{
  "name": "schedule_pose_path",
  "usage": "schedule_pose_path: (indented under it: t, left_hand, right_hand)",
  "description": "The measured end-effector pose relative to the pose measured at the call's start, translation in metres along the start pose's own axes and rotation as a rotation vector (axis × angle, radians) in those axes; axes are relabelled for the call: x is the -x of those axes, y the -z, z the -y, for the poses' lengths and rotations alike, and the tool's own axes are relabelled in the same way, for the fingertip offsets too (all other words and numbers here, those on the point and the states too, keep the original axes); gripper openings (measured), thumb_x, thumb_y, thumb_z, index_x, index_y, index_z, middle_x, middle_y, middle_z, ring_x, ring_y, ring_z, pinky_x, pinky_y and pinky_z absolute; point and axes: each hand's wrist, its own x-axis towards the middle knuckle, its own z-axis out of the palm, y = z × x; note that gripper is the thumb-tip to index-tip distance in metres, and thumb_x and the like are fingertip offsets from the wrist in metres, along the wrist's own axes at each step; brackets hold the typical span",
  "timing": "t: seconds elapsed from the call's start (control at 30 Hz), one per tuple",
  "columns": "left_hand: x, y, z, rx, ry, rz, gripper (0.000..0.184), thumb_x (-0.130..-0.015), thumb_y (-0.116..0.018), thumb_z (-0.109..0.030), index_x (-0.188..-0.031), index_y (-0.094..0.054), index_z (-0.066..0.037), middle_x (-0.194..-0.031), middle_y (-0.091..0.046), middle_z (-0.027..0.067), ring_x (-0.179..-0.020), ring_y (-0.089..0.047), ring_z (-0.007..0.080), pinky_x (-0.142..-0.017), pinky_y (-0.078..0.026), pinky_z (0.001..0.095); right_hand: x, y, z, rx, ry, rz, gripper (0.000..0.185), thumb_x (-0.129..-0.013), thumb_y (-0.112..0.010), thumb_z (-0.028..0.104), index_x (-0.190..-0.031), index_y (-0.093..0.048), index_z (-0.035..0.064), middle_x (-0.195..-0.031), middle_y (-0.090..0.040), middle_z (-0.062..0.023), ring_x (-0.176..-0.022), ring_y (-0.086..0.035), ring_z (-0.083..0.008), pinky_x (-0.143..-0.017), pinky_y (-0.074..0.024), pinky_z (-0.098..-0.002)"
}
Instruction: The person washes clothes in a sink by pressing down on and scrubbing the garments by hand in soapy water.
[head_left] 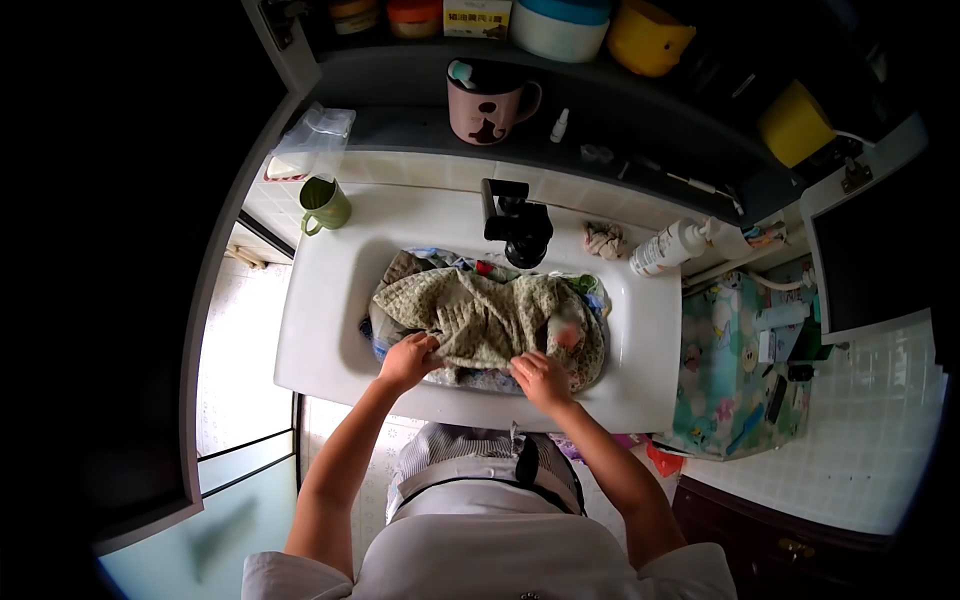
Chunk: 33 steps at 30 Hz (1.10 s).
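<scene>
A patterned olive-beige cloth (460,310) lies bunched across the white sink basin (350,300), on top of other coloured fabrics. At the cloth's near left edge, my left hand (408,361) is closed with the fabric pinched in its fingers. My right hand (540,379) pinches the same cloth's near edge, a little to the right. Between the two hands the edge runs roughly straight. Behind the cloth, the black faucet (520,225) stands over the basin's back rim.
A green cup (325,204) stands at the sink's back left corner. On the back right are a crumpled cloth (604,240) and a white pump bottle (670,247). Above, a shelf (400,130) holds a pink mug (487,108). Open cabinet doors flank both sides.
</scene>
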Motion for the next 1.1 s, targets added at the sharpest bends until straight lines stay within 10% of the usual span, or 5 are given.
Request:
schedule_pose_path:
  t: [0.13,0.23,0.33,0.6,1.1]
  left_hand:
    - [-0.003,0.000,-0.005,-0.109,0.007,0.342,0.042,-0.068,-0.075,-0.038,-0.099,-0.063,-0.011,-0.101,-0.058,0.0112,-0.108,-0.052,0.0312,-0.086,-0.045,0.0402]
    - [-0.010,-0.006,-0.012,-0.082,-0.049,0.232,0.056,-0.070,-0.072,-0.045,-0.115,-0.057,-0.015,-0.101,-0.058,0.0135,-0.110,-0.052,0.0307,-0.089,-0.044,0.0378]
    - [-0.033,-0.025,-0.026,0.200,0.363,0.124,0.075,-0.071,-0.069,-0.053,-0.130,-0.044,-0.015,-0.113,-0.053,0.0159,-0.115,-0.049,0.0330,-0.093,-0.043,0.0388]
    - [-0.057,-0.086,-0.050,-0.512,0.388,-0.283,0.082,-0.072,-0.065,-0.058,-0.129,-0.042,-0.003,-0.119,-0.046,0.0171,-0.103,-0.050,0.0312,-0.078,-0.043,0.0464]
    - [-0.063,-0.084,-0.007,-0.033,0.271,-0.245,0.038,-0.090,-0.052,-0.026,-0.125,-0.050,-0.013,-0.107,-0.053,0.0179,-0.092,-0.056,0.0398,-0.076,-0.047,0.0467]
  right_hand:
    - [0.020,-0.015,-0.015,0.026,-0.041,0.337,0.022,-0.080,-0.068,0.025,-0.090,-0.062,0.0066,-0.086,-0.060,-0.0070,-0.080,-0.061,-0.0244,-0.068,-0.0503,-0.0390]
    - [-0.006,0.008,-0.005,-0.238,-0.407,0.497,0.028,-0.081,-0.068,0.032,-0.092,-0.061,0.0074,-0.090,-0.060,-0.0069,-0.086,-0.060,-0.0240,-0.069,-0.0490,-0.0375]
    - [-0.024,-0.004,-0.020,0.103,-0.364,0.121,0.056,-0.078,-0.068,0.047,-0.112,-0.052,0.0062,-0.112,-0.053,-0.0110,-0.102,-0.054,-0.0261,-0.077,-0.0479,-0.0353]
    - [-0.028,-0.075,-0.028,0.577,-0.563,0.255,0.099,-0.069,-0.067,0.063,-0.135,-0.033,-0.0012,-0.137,-0.036,-0.0167,-0.127,-0.033,-0.0341,-0.102,-0.0263,-0.0475]
    - [-0.056,-0.065,-0.080,0.166,-0.227,0.249,0.034,-0.084,-0.063,0.035,-0.093,-0.064,0.0026,-0.083,-0.063,-0.0098,-0.088,-0.056,-0.0263,-0.079,-0.0436,-0.0403]
